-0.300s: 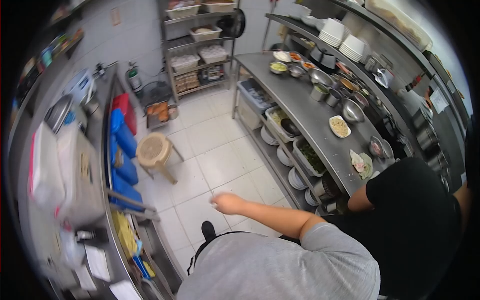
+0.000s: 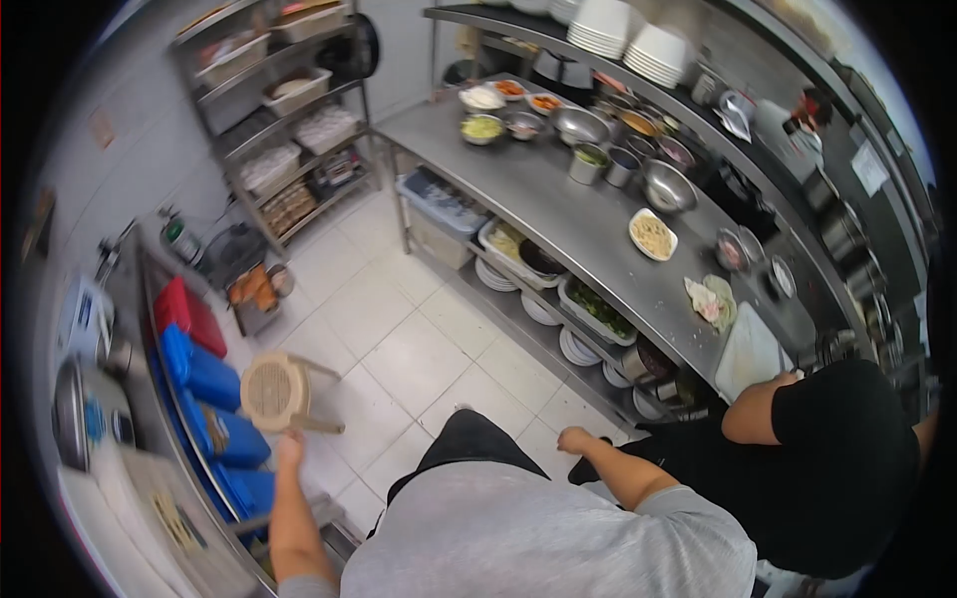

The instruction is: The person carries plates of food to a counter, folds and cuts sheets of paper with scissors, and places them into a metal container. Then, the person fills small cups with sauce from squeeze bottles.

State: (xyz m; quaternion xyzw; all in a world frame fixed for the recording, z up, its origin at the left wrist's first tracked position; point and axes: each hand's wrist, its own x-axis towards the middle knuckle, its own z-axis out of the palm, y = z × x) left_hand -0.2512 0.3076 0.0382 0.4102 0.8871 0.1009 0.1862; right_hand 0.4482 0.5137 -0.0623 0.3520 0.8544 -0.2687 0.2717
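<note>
My left hand (image 2: 289, 448) is low at the left, blurred, beside the beige plastic stool (image 2: 276, 391). Whether it touches the stool, I cannot tell. My right hand (image 2: 575, 441) hangs over the tiled floor in front of my body, its fingers curled in and nothing visible in them. To its right stands a co-worker in black (image 2: 827, 468), whose hand is by a white cutting board (image 2: 753, 354) on the steel counter (image 2: 588, 224).
Blue bins (image 2: 212, 424) and a red bin (image 2: 189, 317) line the left side. A steel rack (image 2: 227, 149) of white trays stands at the back. Bowls, including a plate of shredded food (image 2: 653, 235), sit on the counter; plates (image 2: 579, 349) and tubs (image 2: 598, 311) fill its lower shelf.
The view has turned to the right and moved forward. My left hand has come into view near the stool. My right hand has swung to the right, closer to the co-worker.
</note>
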